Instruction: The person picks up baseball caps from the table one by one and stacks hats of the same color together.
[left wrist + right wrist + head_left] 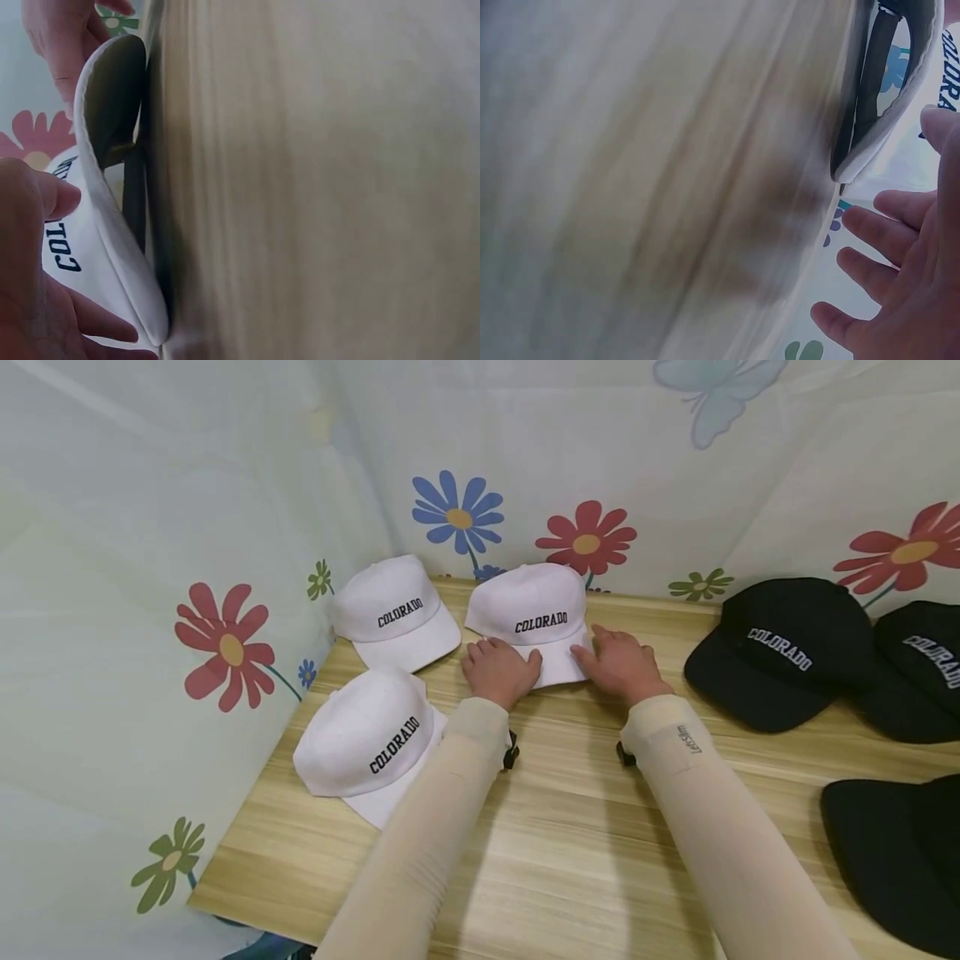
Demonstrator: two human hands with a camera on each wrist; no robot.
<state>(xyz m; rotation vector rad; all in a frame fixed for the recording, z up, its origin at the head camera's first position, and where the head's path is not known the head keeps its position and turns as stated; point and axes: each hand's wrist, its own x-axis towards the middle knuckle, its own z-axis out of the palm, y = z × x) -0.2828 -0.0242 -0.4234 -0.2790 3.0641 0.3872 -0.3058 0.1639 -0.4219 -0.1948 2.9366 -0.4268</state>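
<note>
- I see two long tan sleeves (427, 827) reaching over the wood table (555, 860).
- Low on my right, one black cap (885, 852) is cut off by the edge of my view.
- A near white cap (367, 731) sits by the left sleeve, which hides some of its brim.
- The left hand (500, 672) has loose fingers at one side of the middle white cap (532, 597), with its thumb over the brim.
- The right hand (622, 664) is at the other side, fingers spread out, thumb by the brim.
- Two more black caps (787, 643) sit together on the right.
- The middle white cap is on the table near the back, brim toward the person, saying COLORADO.
- Beside it, left, is a back white cap (390, 597).
- Behind everything I see a flowery cloth (517, 427).
</note>
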